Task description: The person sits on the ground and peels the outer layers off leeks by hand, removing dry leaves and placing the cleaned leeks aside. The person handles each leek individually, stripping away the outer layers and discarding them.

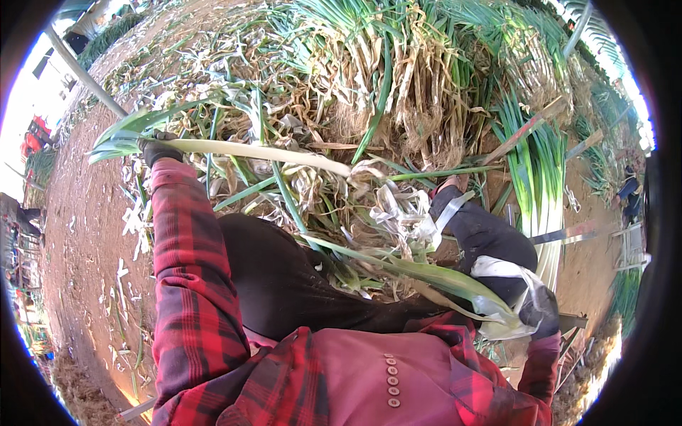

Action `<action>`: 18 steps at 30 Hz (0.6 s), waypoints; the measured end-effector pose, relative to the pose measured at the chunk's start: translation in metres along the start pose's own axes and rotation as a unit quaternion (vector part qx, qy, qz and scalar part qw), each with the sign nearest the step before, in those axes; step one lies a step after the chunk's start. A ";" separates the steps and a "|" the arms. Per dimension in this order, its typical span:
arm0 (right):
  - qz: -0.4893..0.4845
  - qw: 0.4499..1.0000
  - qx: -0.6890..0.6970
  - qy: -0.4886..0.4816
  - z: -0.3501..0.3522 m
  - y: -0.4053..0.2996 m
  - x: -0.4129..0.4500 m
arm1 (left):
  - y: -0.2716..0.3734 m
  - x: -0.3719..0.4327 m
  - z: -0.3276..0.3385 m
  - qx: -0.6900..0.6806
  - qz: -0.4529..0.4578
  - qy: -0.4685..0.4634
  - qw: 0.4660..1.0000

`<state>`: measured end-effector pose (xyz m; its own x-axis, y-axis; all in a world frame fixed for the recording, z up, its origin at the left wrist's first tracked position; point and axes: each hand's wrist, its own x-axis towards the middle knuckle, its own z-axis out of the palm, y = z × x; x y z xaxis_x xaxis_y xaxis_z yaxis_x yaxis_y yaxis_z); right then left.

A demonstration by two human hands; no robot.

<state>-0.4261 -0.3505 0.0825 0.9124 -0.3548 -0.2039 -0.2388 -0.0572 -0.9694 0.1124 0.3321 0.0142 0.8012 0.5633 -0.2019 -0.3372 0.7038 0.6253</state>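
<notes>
My left hand (160, 149), in a dark glove, is closed around a long Welsh onion (261, 153) just below its green leaves. The onion's pale shaft stretches to the right, and its root end is blurred over the litter. Low on the right, my gloved right hand (541, 314) grips a stripped outer leaf (442, 277), green along its blade and whitish near my fingers. A loop of thin white sheath (501, 266) hangs from the same hand. To the right of my knee, several cleaned Welsh onions (535, 186) lie bundled with white shafts towards me.
Unpeeled Welsh onions (421, 80) with dry husks and roots stand in a thick heap ahead. Peeled leaves and husks (303, 186) cover the soil between my legs. Wooden slats (525, 130) jut out on the right. A pole (85, 72) slants at the upper left.
</notes>
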 end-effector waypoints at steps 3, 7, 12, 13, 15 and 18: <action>-0.107 0.984 -0.067 -0.125 0.026 -0.025 0.037 | -0.005 -0.049 0.039 0.001 -0.009 0.007 1.000; -0.121 0.943 -0.252 -0.183 0.063 -0.048 0.098 | -0.023 -0.129 0.090 0.041 -0.080 -0.228 0.970; -0.183 0.755 -0.625 -0.076 0.138 -0.046 0.157 | -0.036 -0.195 0.127 -0.013 -0.147 -0.276 0.950; -0.226 0.779 -0.581 -0.068 0.154 -0.046 0.165 | -0.040 -0.205 0.126 0.014 -0.144 -0.281 0.949; -0.303 0.836 -0.450 -0.081 0.194 -0.038 0.169 | -0.047 -0.212 0.134 -0.017 -0.126 -0.250 0.960; -0.197 0.939 -0.072 -0.272 0.258 -0.027 0.172 | -0.063 -0.223 0.134 -0.012 -0.144 -0.258 0.955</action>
<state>-0.1774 -0.1696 0.0381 0.9647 0.2478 0.0896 0.1471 -0.2242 -0.9634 0.0214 0.1042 0.1209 0.9974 0.0603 0.0396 -0.0721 0.8111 0.5804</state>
